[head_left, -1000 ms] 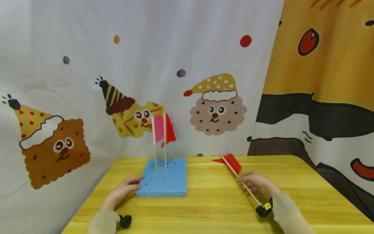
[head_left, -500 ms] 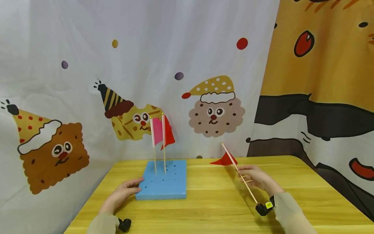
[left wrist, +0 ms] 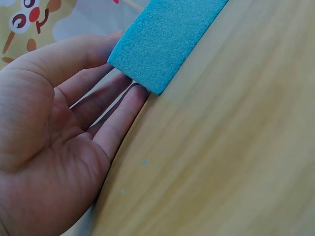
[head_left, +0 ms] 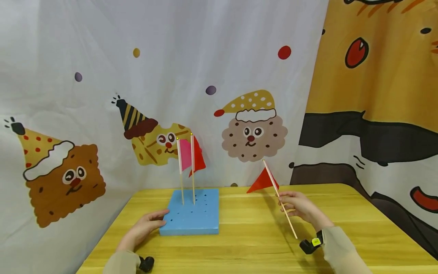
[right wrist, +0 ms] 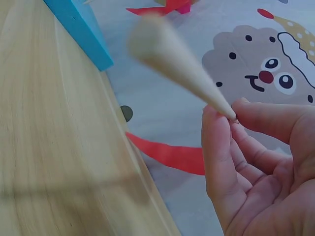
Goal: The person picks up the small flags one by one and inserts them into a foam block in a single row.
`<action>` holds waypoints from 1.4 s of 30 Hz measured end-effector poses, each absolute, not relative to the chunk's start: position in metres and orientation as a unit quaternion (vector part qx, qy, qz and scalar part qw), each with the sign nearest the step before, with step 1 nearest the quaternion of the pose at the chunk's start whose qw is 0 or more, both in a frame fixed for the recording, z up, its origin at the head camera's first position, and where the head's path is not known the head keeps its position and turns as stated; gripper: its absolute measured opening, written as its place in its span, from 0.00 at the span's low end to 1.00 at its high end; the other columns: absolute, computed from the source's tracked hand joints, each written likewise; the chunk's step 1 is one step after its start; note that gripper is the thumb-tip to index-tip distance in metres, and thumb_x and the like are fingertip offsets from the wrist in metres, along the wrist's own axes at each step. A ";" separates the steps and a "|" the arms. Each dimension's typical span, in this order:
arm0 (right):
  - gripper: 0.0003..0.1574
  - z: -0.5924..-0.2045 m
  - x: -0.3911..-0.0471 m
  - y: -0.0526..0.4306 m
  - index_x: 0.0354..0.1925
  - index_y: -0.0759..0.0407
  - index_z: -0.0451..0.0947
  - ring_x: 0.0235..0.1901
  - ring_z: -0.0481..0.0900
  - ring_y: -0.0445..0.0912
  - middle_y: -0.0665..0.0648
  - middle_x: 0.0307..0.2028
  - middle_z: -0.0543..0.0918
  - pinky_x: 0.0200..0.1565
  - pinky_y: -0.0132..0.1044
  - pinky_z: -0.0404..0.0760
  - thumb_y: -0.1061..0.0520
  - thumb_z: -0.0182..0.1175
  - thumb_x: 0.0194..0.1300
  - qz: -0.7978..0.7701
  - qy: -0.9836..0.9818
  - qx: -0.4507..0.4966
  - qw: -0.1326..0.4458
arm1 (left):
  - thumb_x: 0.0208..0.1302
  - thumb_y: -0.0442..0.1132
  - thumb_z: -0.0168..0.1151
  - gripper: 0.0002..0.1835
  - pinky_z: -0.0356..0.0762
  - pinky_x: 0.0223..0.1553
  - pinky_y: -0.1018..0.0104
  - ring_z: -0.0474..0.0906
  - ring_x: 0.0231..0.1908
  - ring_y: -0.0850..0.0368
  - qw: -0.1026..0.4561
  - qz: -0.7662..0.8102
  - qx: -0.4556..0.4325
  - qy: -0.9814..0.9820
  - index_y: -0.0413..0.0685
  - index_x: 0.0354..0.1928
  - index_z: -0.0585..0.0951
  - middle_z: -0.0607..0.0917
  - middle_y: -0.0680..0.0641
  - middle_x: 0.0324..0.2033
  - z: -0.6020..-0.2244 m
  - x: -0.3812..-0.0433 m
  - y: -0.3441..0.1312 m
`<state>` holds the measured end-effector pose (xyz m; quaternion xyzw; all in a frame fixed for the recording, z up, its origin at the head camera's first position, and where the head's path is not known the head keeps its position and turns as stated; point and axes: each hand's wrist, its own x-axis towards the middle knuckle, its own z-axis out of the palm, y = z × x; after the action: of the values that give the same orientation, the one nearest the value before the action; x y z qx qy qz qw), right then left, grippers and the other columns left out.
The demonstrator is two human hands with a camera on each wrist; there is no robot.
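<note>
My right hand (head_left: 297,207) pinches the wooden stick of a red pennant flag (head_left: 262,179) between thumb and fingers, above the right side of the table. The stick leans, its top pointing up and left, and its lower end looms close to the camera in the right wrist view, where part of the red flag (right wrist: 172,156) shows behind the fingers. Fingers of my left hand (head_left: 145,225) rest against the left edge of a blue foam block (head_left: 202,222) dotted with holes. A pink flag (head_left: 185,155) and another red flag (head_left: 199,156) stand upright in it.
A yellow wood-grain table (head_left: 253,243) bears the block on its left half. Right behind the table hangs a white curtain (head_left: 239,45) printed with cartoon biscuits. Each wrist wears a small black camera, such as the right one (head_left: 309,246).
The flag in my right hand has swung more upright, its top rising and its cloth now hanging to the left. My left hand and the block have stayed in place.
</note>
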<state>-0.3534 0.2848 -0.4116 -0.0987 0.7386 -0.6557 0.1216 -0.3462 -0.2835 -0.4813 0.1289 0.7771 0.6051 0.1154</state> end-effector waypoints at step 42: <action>0.19 -0.361 -0.362 0.210 0.55 0.67 0.72 0.29 0.82 0.51 0.57 0.34 0.81 0.31 0.43 0.86 0.60 0.58 0.69 -0.657 0.744 -0.111 0.044 | 0.69 0.39 0.60 0.32 0.66 0.64 0.48 0.57 0.67 0.33 0.108 0.602 0.125 0.781 0.34 0.70 0.63 0.59 0.30 0.69 -0.478 -0.345 -0.282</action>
<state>-0.3615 0.2103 -0.3606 -0.1107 0.7442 -0.6572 0.0436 -0.3446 -0.2816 -0.4775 0.1253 0.7808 0.6025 0.1078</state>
